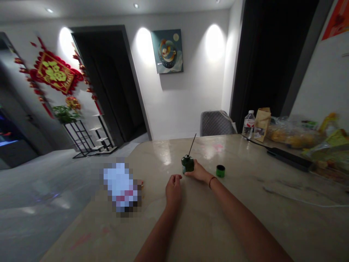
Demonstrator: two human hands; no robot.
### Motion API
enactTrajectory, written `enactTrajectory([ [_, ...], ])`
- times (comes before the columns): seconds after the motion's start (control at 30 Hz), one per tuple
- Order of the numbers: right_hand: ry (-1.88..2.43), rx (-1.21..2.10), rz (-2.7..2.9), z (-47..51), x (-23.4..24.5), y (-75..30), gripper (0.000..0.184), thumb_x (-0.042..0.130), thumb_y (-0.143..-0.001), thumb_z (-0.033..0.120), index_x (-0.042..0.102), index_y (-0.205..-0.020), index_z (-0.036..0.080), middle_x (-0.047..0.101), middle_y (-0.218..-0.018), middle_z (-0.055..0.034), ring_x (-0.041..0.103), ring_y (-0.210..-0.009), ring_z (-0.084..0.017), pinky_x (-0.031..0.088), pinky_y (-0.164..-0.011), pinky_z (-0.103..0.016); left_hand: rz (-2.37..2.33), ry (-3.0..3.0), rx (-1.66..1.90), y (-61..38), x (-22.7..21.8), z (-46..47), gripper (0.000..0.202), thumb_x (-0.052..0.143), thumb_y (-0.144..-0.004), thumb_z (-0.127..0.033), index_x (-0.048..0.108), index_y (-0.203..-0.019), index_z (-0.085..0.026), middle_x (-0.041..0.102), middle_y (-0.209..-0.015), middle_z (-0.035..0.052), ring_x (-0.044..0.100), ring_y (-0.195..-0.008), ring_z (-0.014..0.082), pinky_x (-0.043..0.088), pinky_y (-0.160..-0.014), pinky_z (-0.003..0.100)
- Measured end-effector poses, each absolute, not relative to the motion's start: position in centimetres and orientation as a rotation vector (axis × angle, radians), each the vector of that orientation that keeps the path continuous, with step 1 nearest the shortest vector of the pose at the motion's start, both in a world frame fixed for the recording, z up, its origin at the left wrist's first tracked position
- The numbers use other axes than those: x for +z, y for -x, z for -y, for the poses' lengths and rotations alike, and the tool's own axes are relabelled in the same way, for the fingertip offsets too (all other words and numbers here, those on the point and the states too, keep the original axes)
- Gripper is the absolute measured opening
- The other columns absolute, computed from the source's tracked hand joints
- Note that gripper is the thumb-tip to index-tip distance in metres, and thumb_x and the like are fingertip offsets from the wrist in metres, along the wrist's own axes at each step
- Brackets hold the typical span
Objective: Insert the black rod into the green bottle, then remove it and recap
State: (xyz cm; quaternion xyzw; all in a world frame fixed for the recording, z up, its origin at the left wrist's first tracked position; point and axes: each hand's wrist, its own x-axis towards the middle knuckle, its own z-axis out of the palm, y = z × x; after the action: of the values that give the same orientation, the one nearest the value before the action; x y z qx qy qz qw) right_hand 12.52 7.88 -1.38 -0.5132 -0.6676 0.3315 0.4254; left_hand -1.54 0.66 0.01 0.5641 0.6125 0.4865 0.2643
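A small dark green bottle (187, 166) stands upright on the table, with a thin dark stick (192, 145) rising from its mouth and leaning right. My right hand (199, 171) is wrapped round the bottle's right side; a thin reddish band circles that wrist. Just left of and nearer than the bottle, my left hand (173, 187) rests at the table with its fingers bent together. Nothing shows in it, and it appears apart from the bottle. To the right of my right hand sits a green cap (220, 171) with a dark opening facing up.
The pale marble-look table (201, 225) carries a pixelated bright patch (120, 185) at left. On the right are a water bottle (248, 123), a paper bag (262, 124), plastic-wrapped food (293, 134), a black power strip (289, 159) and a white cable. A grey chair (217, 123) stands behind.
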Motion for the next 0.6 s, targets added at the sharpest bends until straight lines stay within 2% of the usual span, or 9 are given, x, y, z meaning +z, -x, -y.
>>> enactTrajectory([
  [0.2, 1.065, 1.019, 1.702, -7.9, -2.0, -14.3, 0.061, 0.071, -0.055, 0.025, 0.045, -0.109, 0.015, 0.059, -0.106, -0.0084, 0.056, -0.098, -0.021, 0.04, -0.09, -0.037, -1.648, -1.536, 1.321, 1.6, -0.1, -0.7, 0.028, 0.033, -0.078, -0.033, 0.056, -0.073, -0.019, 0.065, -0.084, 0.006, 0.057, -0.084, 0.0187, 0.042, -0.078, 0.03],
  [0.37, 0.958, 1.125, 1.686, -8.0, -2.4, -15.6, 0.057, 0.068, -0.059, 0.02, 0.047, -0.112, 0.016, 0.058, -0.111, -0.0084, 0.055, -0.101, -0.02, 0.039, -0.092, -0.037, -1.657, -1.533, 1.313, 1.5, 0.0, -0.8, 0.029, 0.033, -0.077, -0.035, 0.057, -0.073, -0.018, 0.065, -0.084, 0.0066, 0.058, -0.084, 0.0193, 0.043, -0.078, 0.03],
  [0.5, 1.043, 1.019, 1.651, -8.1, -2.8, -16.9, 0.057, 0.065, -0.059, 0.016, 0.048, -0.114, 0.016, 0.055, -0.116, -0.0098, 0.051, -0.109, -0.021, 0.035, -0.096, -0.039, -1.647, -1.546, 1.311, 1.5, 0.0, -0.8, 0.031, 0.032, -0.076, -0.035, 0.057, -0.072, -0.018, 0.065, -0.082, 0.0065, 0.058, -0.082, 0.0195, 0.043, -0.077, 0.031],
  [0.6, 1.202, 0.899, 1.629, -7.9, -3.1, -17.2, 0.066, 0.069, -0.056, 0.02, 0.045, -0.118, 0.015, 0.051, -0.122, -0.0128, 0.047, -0.114, -0.024, 0.032, -0.098, -0.04, -1.639, -1.554, 1.312, 1.5, 0.1, -0.7, 0.031, 0.032, -0.077, -0.036, 0.058, -0.071, -0.018, 0.065, -0.081, 0.0063, 0.058, -0.082, 0.0194, 0.043, -0.077, 0.031],
])
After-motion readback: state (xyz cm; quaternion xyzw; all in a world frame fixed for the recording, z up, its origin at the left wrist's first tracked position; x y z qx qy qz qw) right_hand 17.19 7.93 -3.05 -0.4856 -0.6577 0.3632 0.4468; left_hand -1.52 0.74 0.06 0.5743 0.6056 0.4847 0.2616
